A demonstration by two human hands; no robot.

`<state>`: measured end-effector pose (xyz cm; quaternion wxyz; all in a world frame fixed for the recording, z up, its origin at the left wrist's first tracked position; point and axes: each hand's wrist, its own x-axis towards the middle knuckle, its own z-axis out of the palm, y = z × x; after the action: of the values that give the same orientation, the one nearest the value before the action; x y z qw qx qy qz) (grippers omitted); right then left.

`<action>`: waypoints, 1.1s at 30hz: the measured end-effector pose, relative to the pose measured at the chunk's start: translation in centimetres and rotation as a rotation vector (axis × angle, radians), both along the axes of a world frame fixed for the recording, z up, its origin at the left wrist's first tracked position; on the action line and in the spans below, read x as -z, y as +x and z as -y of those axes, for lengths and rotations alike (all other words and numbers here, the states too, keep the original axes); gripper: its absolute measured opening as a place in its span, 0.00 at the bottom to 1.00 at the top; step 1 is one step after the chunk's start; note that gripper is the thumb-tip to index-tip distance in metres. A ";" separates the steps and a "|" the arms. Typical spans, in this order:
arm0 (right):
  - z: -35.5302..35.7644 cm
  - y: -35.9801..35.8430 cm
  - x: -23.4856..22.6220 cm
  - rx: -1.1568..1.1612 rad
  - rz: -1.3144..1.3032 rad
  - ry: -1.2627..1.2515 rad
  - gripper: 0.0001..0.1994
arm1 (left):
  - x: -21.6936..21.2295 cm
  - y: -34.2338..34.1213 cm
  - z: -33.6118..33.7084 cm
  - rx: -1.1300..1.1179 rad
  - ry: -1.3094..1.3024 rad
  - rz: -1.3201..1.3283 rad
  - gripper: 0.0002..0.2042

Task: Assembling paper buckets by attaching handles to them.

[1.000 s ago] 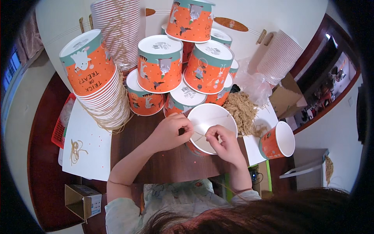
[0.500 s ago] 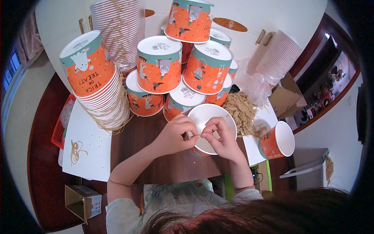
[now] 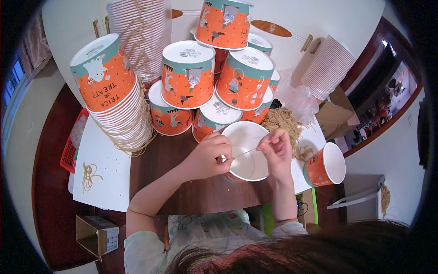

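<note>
A thin tan string [image 3: 245, 153] is stretched across the mouth of a white-lined paper bucket [image 3: 248, 170] standing upright at the table's front. My left hand [image 3: 211, 155] is closed on one part of the string at the bucket's left rim. On the other side my right hand [image 3: 277, 150] pinches the string between thumb and fingertips, above the right rim. Whether the string passes through a hole in the rim is hidden by my left fingers.
Upside-down orange and green buckets [image 3: 188, 75] form a pile behind. Nested bucket stacks [image 3: 121, 118] with draped strings rise at left; another stack [image 3: 327, 68] stands back right. A tan string heap [image 3: 283, 128] lies right of the bucket. One bucket [image 3: 325, 165] lies tipped at the right edge.
My right hand has moved right, away from my left hand, and drawn out a length of string between them. My left hand has stayed nearly in place at the rim.
</note>
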<state>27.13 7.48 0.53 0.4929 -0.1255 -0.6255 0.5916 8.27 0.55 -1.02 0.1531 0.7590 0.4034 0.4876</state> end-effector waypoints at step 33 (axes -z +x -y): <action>9.1 0.9 4.0 0.145 0.913 1.177 0.09 | 8.9 4.3 8.3 0.065 -0.679 0.932 0.05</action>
<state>28.02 -1.64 -3.43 0.2076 -0.1148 -0.9713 0.0142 12.52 -7.75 -9.96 0.5646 0.3844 0.4035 0.6088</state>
